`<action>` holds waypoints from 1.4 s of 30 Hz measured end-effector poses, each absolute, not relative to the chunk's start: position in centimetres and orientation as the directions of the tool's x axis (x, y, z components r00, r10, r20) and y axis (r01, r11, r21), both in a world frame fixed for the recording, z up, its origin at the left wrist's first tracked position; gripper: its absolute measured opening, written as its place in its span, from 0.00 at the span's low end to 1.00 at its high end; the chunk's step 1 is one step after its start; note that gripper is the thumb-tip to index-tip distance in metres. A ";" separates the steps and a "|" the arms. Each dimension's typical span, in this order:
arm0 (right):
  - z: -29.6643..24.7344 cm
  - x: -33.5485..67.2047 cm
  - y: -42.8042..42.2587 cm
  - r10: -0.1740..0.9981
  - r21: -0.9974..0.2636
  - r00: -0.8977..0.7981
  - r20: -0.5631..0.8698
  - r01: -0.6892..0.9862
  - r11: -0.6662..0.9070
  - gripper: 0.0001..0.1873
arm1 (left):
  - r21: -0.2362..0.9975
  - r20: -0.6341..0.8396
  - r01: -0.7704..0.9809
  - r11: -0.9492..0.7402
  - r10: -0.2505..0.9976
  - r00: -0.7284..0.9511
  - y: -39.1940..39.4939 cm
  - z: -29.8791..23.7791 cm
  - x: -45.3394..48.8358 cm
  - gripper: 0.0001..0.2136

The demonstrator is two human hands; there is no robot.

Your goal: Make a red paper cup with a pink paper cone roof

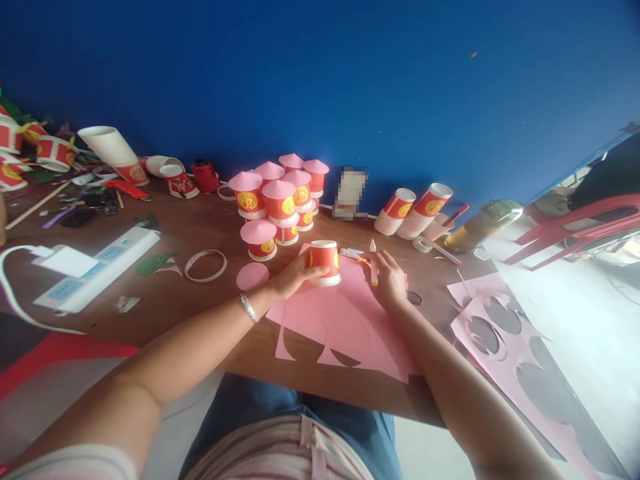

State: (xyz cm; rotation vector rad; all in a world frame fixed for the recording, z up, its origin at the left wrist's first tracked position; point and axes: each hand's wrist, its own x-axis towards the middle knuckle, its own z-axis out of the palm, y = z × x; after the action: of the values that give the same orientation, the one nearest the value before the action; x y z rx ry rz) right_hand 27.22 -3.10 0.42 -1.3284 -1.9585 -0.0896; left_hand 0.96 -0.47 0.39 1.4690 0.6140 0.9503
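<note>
My left hand [295, 275] grips a red paper cup [325, 261] with its wider rim downward, over a stack of pink paper [345, 313]. Around a small white glue tube [373, 270] with a pointed tip, the fingers of my right hand [391, 275] are closed; part of the tube is hidden. Just left of that hand lies another small tube [351, 253]. A pink paper disc [253, 276] rests by my left wrist. Behind it stand several red cups with pink cone roofs [279, 200], some stacked in two levels.
Stacked paper cups [395, 212] lean near the blue wall, beside a tape roll [423, 245]. Pink paper offcuts [505, 340] hang over the table's right edge. At left are a power strip [100, 270], a tape ring [205, 265] and a heap of craft pieces [55, 153].
</note>
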 end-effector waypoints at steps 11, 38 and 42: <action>1.6 20.9 -8.1 0.544 -0.240 -0.401 0.737 0.598 0.765 0.15 | 0.975 0.108 -0.220 0.029 0.803 0.587 -1.1 0.7 1.4 0.15; 3.5 21.3 -10.2 0.581 -0.391 -0.359 0.731 0.477 0.787 0.09 | 0.967 0.009 -0.220 0.129 0.844 0.536 -1.5 1.2 1.6 0.18; 3.6 21.4 -10.2 0.590 -0.384 -0.349 0.728 0.505 0.773 0.10 | 0.980 -0.017 -0.163 0.113 0.867 0.499 -1.8 1.6 1.8 0.20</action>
State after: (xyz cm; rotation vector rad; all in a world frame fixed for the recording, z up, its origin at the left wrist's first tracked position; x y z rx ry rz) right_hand 21.39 -10.19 3.62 -0.8208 -2.0157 0.1125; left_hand 1.75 -1.76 1.56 1.2277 0.7266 0.8617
